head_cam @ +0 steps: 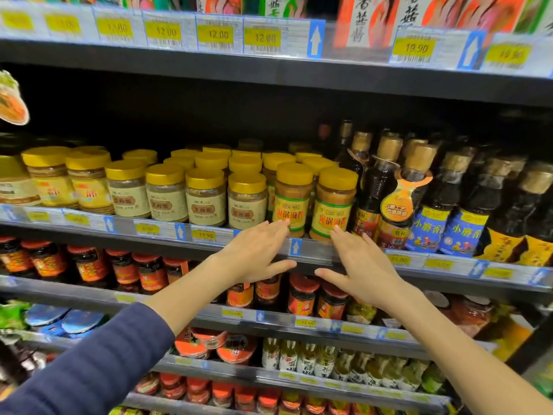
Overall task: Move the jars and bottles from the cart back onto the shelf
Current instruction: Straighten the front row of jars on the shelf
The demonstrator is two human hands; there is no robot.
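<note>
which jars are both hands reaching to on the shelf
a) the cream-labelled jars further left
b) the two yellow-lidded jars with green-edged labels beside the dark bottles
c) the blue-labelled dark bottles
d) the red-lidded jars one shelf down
b: the left hand and right hand hold straight fingers at the fronts of the yellow-lidded jars with green-edged labels, which stand just left of the dark bottles.

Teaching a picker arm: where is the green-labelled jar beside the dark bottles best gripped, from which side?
Probably the yellow lid, from front and above: the green-labelled jar stands upright at the shelf edge; its twin jar and dark bottles crowd its sides, but above is open.
</note>
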